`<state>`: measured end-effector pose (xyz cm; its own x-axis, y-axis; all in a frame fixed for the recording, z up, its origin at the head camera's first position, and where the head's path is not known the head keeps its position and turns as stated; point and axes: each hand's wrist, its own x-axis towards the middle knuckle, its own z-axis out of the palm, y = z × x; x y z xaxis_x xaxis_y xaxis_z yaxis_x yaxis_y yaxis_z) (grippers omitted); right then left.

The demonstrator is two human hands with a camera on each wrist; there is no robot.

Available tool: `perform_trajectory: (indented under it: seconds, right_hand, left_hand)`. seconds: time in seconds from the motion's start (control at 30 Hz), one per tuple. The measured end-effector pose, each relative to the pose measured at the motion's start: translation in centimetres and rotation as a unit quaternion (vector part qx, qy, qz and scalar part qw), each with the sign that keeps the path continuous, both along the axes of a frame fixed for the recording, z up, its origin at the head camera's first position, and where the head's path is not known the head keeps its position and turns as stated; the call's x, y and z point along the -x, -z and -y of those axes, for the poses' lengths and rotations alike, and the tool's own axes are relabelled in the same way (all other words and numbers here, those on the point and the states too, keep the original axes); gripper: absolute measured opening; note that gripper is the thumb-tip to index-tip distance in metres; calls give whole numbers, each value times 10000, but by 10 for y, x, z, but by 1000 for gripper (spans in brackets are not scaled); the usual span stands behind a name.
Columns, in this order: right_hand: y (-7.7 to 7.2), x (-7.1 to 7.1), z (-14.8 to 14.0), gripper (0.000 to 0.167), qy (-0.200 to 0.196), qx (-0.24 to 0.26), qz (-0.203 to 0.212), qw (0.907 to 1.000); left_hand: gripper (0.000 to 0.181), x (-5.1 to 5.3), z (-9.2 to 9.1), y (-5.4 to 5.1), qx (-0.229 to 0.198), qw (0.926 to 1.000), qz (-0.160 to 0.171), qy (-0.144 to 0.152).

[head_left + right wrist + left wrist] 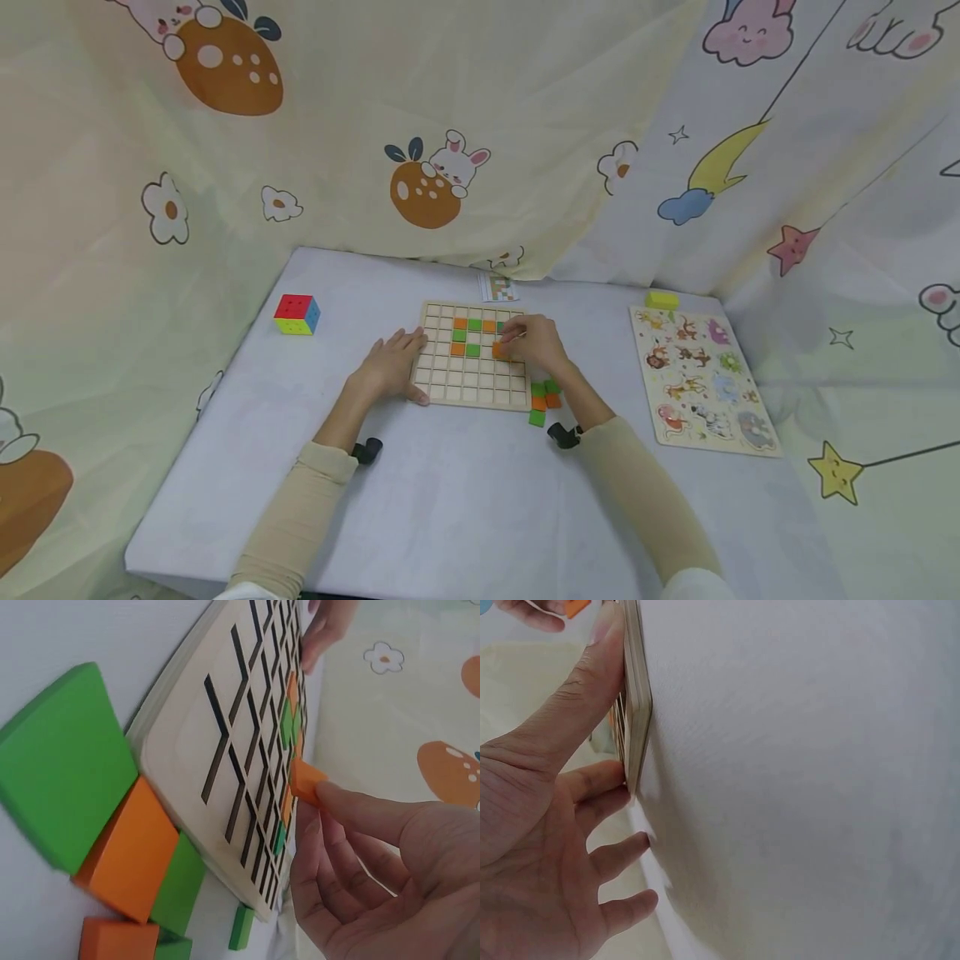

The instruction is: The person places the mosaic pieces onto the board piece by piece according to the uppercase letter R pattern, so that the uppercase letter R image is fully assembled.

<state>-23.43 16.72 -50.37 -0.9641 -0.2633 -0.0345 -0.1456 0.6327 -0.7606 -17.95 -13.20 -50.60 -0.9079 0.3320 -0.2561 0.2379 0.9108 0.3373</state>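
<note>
A wooden grid board (472, 379) lies on the table with orange and green square tiles (473, 351) set in its upper middle cells. The right hand (534, 342) is over the board's right part; in the right wrist view, this hand (405, 862) pinches an orange tile (306, 781) between thumb and fingers. The left hand (386, 367) rests at the board's left edge, and in the left wrist view its thumb lies along the board (635, 697) while the fingers are spread. Loose green and orange tiles (538, 402) lie by the board's lower right corner.
A cube puzzle (297, 315) stands at the back left. A small pattern card (498, 288) lies behind the board. On the right are an animal picture board (701, 379) and a yellow block (662, 300). A printed curtain (337, 108) hangs behind the table.
</note>
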Motion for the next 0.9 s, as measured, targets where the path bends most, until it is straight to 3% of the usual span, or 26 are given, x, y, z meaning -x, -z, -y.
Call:
perform_trajectory:
  seconds: [0.27, 0.67, 0.9]
  right_hand:
    - [7, 2, 16, 24, -143, 33, 6, 9999]
    - [8, -1, 27, 19, -61, -554, -310, 9980]
    - [3, -4, 14, 22, 129, -283, -351, 9989]
  left_hand:
    - [126, -1, -1, 1, -54, 10000, 29, -45]
    - [127, -2, 1, 0, -84, 9999, 35, -47]
    - [126, 0, 1, 0, -38, 10000, 30, 9]
